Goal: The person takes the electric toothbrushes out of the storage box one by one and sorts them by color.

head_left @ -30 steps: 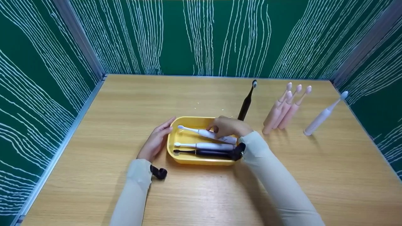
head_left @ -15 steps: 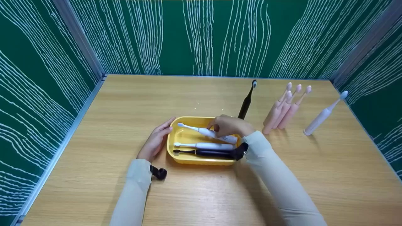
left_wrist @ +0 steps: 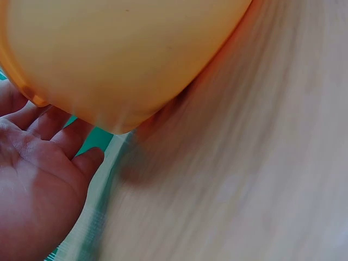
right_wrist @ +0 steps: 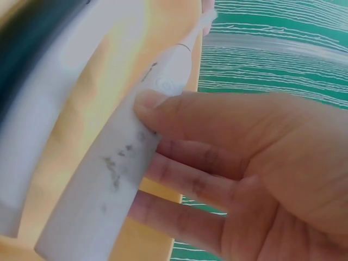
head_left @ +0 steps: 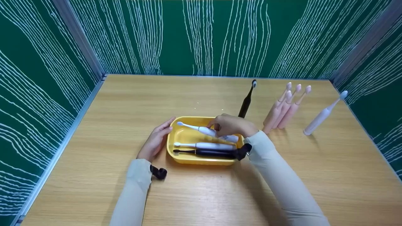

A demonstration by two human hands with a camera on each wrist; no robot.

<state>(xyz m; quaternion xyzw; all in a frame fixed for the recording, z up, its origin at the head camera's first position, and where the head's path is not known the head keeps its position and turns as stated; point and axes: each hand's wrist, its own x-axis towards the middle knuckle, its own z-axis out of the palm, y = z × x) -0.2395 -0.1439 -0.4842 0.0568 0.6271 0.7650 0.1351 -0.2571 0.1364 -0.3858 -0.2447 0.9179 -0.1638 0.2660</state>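
Observation:
My right hand (head_left: 230, 125) pinches a white electric toothbrush (head_left: 207, 131) inside a yellow tray (head_left: 185, 162). In the right wrist view, the thumb presses on the handle (right_wrist: 98, 174) near its button, with the fingers at the far side and underneath. The held toothbrush lies slanted, its brush head toward the tray's left end. In front of it lie a second white electric toothbrush (head_left: 215, 146) and a black electric toothbrush (head_left: 213, 153), side by side. My left hand (head_left: 154, 141) rests against the tray's left end, its fairly straight fingers along the outer wall and rim.
Behind the tray stands a black electric toothbrush (head_left: 246, 103). Several pink electric toothbrushes (head_left: 279, 113) stand grouped to the right, and a pale lilac one (head_left: 318, 121) stands farther right. Small white specks lie on the wooden table (head_left: 150, 97). Green panels with white lines (head_left: 172, 37) enclose the table.
My right hand and forearm have shifted slightly right, and the pinched toothbrush has moved a little with them, its handle end rising slightly. My left hand and the tray look unchanged.

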